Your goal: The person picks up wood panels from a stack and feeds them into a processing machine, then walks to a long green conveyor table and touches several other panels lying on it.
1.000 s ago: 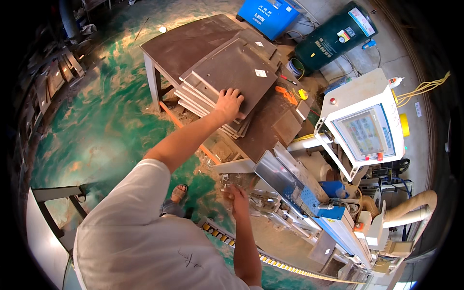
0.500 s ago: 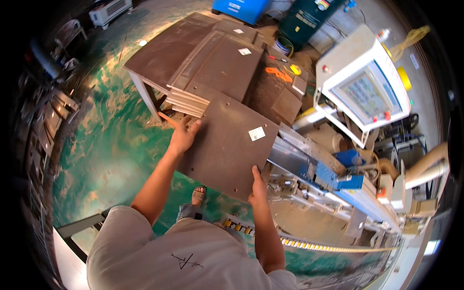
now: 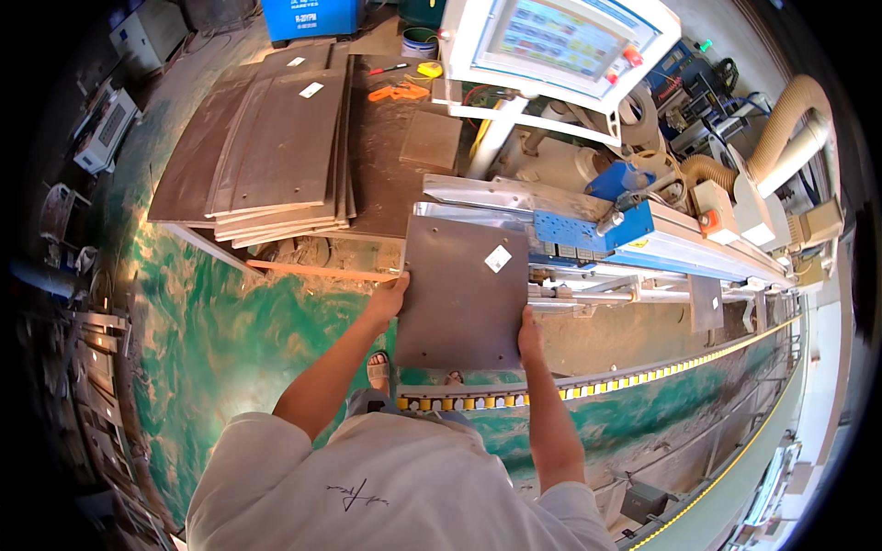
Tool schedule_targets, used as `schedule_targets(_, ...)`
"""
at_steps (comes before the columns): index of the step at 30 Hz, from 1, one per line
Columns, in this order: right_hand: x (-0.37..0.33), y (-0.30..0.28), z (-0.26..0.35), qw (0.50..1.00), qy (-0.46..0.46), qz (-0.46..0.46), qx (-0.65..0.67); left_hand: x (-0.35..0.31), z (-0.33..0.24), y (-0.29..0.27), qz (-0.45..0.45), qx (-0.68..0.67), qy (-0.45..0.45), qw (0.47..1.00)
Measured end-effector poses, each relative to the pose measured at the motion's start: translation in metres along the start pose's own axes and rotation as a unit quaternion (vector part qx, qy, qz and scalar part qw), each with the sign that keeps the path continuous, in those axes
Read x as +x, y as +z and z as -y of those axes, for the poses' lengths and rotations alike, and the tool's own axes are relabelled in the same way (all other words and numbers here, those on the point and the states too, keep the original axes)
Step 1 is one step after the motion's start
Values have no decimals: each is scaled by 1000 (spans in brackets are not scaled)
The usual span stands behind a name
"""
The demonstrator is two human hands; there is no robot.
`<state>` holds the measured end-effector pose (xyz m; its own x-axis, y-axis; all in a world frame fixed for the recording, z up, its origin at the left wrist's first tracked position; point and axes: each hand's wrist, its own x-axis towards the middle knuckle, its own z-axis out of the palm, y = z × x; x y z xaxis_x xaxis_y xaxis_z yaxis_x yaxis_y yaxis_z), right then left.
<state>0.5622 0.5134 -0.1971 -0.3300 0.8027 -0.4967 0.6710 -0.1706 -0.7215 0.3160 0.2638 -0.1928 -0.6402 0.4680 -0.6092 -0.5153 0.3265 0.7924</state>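
A dark brown rectangular panel (image 3: 459, 303) with small holes near its corners and a white label is held out in front of me. My left hand (image 3: 390, 296) grips its left edge, and my right hand (image 3: 531, 336) grips the right edge; the fingers beneath are mostly hidden. Its far end lies over or just in front of the machine's metal rail (image 3: 478, 195); I cannot tell whether they touch. Left of it, a stack of similar brown panels (image 3: 285, 147) lies on the brown table (image 3: 377, 197).
A white control screen (image 3: 551, 41) stands beyond the rail, with a blue perforated machine part (image 3: 570, 230) right of my panel. Orange and yellow tools, including an orange clamp-like piece (image 3: 398, 92), lie on the table. A yellow-and-white toothed strip (image 3: 588, 390) runs along the machine above the green floor (image 3: 230, 340).
My view and body have turned right, toward the machine. The panel has swung away from the stack to the rail, now squarer to me, with both hands still on it.
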Motion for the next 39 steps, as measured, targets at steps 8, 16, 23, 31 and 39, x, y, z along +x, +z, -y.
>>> schedule_targets(8, 96, -81, 0, 993, -55, -53, -88, 33, -32, 114, 18, -50, -20, 998)
schedule_targets(16, 129, -110, 2, 978, -120, -48, -161, 85, 7, 150, -97, 34, 25, 994)
schedule_targets(23, 172, -183, -27, 962, -171, -80, -196, 68, -17, 247, -68, 19, 6, 997)
schedule_targets(31, 209, -250, -34, 981, -87, -64, -163, 78, -12, 324, -64, -4, 11, 998)
schedule_targets(39, 197, -323, -29, 957, -128, -178, -188, 95, -3, 414, -111, 93, 13, 989)
